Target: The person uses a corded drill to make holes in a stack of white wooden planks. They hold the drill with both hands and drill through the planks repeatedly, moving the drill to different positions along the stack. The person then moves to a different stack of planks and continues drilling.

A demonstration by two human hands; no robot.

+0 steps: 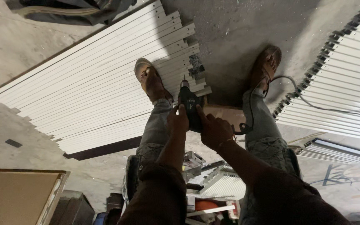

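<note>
Rough grey concrete floor (238,25) fills the room, dusty and marked with small chips. Over it the person holds a black corded power drill (189,106) with its bit end pointing down toward the floor, just beside the near ends of a stack of long white flat slats (92,83). The left hand (177,121) is closed around the left side of the drill body, and the right hand (214,130) is closed on its right side, so both hands are clamped on the one tool, close together. One sandalled foot (150,81) stands on the white slats and presses them down; the other sandalled foot (265,66) is on bare concrete. A thin cable (313,106) runs from the drill across a second stack of white slats (342,83) on the right. I judge the drilling to be in progress; how many slats are finished, I cannot tell.
</note>
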